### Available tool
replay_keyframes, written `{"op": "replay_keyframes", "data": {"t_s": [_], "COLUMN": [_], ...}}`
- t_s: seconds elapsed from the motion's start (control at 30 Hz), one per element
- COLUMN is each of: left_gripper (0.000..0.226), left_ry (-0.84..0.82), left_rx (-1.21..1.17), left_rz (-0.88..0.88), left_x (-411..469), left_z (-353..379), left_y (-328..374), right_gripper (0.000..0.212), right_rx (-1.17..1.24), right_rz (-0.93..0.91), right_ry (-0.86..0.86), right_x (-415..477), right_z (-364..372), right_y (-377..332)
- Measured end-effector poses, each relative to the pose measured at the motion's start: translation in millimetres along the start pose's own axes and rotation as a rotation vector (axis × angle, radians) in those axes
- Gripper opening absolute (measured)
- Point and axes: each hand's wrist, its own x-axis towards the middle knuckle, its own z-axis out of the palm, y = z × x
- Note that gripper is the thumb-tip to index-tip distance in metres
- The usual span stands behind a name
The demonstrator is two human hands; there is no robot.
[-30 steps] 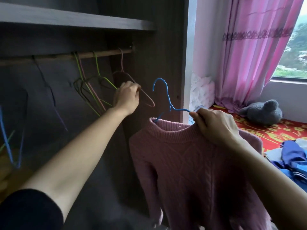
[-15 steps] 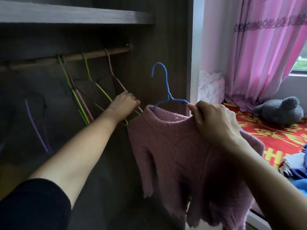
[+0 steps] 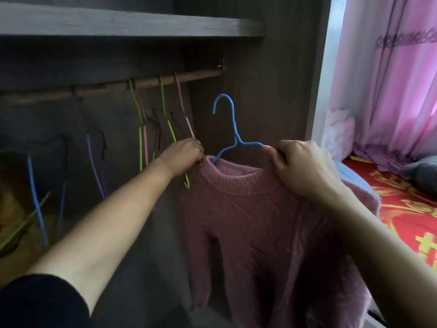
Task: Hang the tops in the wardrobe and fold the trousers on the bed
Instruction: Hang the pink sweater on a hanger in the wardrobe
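The pink sweater hangs on a blue hanger between both hands, below the wardrobe rail. The right hand pinches its collar and the hanger's arm. The left hand curls round an empty hanger just beside its other shoulder.

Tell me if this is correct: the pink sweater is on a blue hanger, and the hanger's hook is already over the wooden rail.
Not quite. The pink sweater is on the blue hanger, but the hook is not over the wooden rail yet; the head view shows it in the air below the rail.
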Motion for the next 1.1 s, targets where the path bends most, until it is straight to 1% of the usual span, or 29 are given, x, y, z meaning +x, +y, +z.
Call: {"op": "replay_keyframes", "data": {"t_s": [0.07, 0.17, 0.33, 0.5, 0.67, 0.73, 0.87, 0.93, 1.0, 1.03, 1.1], "left_gripper": [0.030, 0.027, 0.029, 0.026, 0.015, 0.011, 0.015, 0.021, 0.016, 0.017, 0.019], "left_ry": [0.026, 0.039, -0.045, -0.072, 0.086, 0.147, 0.257, 0.301, 0.310, 0.305, 0.280], "left_rx": [-0.036, 0.005, 0.117, 0.166, 0.180, 0.157, 0.042, -0.019, -0.062, -0.087, -0.139], "left_rz": [0.034, 0.064, 0.026, 0.043, 0.115, 0.127, 0.154, 0.123, 0.085, 0.059, -0.004], "left_x": [-3, -3, 1, -25, -58, -71, -90, -97, -99, -99, -99], "left_z": [3, 5, 6, 6, -2, -4, -3, -3, -1, 0, 3], "left_y": [1, 2, 7, -1, -11, -16, -17, -16, -14, -13, -12], "right_gripper": [0.050, 0.052, 0.048, 0.047, 0.044, 0.037, 0.030, 0.025, 0.021, 0.020, 0.022], "right_rx": [-0.010, -0.030, -0.111, -0.176, -0.153, -0.134, -0.070, -0.031, -0.013, -0.002, 0.027], "right_rz": [0.012, 0.042, 0.072, 0.111, 0.114, 0.120, 0.164, 0.184, 0.178, 0.163, 0.134], "right_ry": [-0.019, -0.066, -0.149, -0.114, -0.019, 0.002, 0.006, 0.044, 0.065, 0.045, -0.055], "right_x": [-7, -18, -29, -24, 27, 58, 115, 141, 161, 168, 174], "right_z": [3, 6, 8, 17, 15, 16, 24, 28, 35, 40, 56], "right_y": [5, 16, 28, 11, -27, -42, -58, -60, -61, -62, -67]}}
